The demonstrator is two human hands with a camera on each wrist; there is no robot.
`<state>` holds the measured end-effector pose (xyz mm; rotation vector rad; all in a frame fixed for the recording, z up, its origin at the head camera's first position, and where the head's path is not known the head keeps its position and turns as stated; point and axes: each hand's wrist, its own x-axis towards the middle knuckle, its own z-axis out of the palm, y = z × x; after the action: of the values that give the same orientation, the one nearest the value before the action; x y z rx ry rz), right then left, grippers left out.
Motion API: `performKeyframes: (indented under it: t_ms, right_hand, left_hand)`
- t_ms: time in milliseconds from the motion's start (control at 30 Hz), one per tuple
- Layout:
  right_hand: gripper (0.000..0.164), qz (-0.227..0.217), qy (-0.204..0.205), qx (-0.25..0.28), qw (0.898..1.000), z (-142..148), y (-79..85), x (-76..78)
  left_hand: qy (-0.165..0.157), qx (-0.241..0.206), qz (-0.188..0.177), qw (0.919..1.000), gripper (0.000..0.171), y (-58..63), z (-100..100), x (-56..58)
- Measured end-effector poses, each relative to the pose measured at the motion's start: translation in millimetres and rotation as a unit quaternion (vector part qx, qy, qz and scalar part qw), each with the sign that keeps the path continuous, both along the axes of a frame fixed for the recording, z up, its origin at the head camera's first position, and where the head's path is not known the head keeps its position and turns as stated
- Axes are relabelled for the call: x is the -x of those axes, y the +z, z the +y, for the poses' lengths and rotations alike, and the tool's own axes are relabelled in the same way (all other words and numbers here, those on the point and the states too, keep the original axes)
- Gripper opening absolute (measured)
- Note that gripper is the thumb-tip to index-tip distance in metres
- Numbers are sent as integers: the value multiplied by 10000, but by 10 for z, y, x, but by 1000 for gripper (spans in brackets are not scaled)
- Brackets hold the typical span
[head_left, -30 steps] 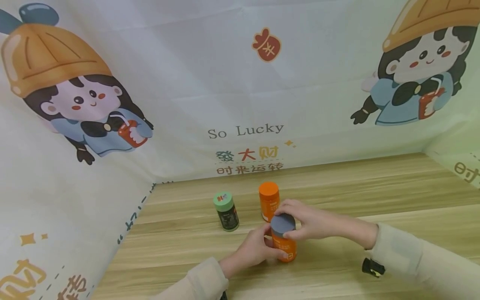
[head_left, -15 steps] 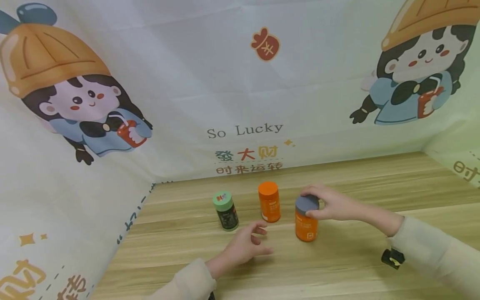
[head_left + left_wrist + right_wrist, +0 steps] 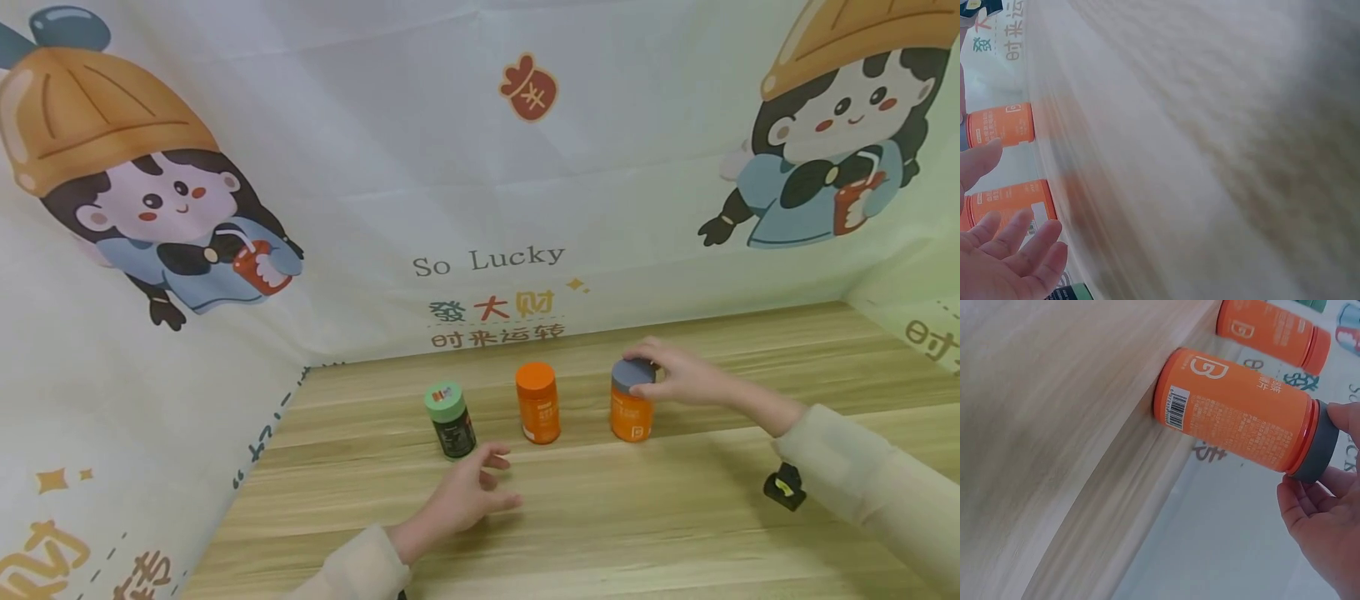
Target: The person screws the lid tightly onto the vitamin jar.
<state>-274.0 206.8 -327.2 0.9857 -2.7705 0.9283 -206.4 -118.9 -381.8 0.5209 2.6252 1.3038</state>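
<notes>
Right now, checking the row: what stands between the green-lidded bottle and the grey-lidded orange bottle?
The orange-lidded bottle stands between the green-lidded bottle and the grey-lidded orange bottle; head view.

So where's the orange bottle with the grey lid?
In the head view the grey-lid bottle stands on the table, rightmost in the row, beside the orange-lid bottle; the right hand grips its lid.

Your head view is evenly bright and sharp, with soft shadows on the wooden table (image 3: 675,517) beneath the forearms. Your left wrist view is heavily motion-blurred across the table surface. Your right wrist view is sharp on the grey-capped orange bottle (image 3: 1241,419), softer on the near wood.
</notes>
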Motion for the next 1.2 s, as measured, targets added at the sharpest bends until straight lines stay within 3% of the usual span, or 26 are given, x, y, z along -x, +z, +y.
performKeyframes:
  t_ms: [467,733,900,1033,1133,1200]
  right_hand:
    - [43,39,-33,-13,10000,20,-52,105]
    - [67,50,-515,-50,9987,132,-70,-41]
    - [72,365,-923,-348,9945,317,-78,-196]
    - [74,463,-1208,-695,9892,507,-101,-310]
    - [75,625,-1301,-1018,9843,646,-133,-366]
    - [75,762,-1346,-1169,9810,740,-157,-391]
  left_hand:
    - [28,246,92,9997,56,-3,-57,-30]
    - [22,144,300,9994,55,39,-141,-48]
    - [492,28,778,9958,53,210,-307,-53]
    - [1187,341,1475,9813,54,379,-487,-57]
    - [1626,948,2238,9563,56,450,-664,-50]
    - [1878,1419,2510,9389,59,468,-792,-37]
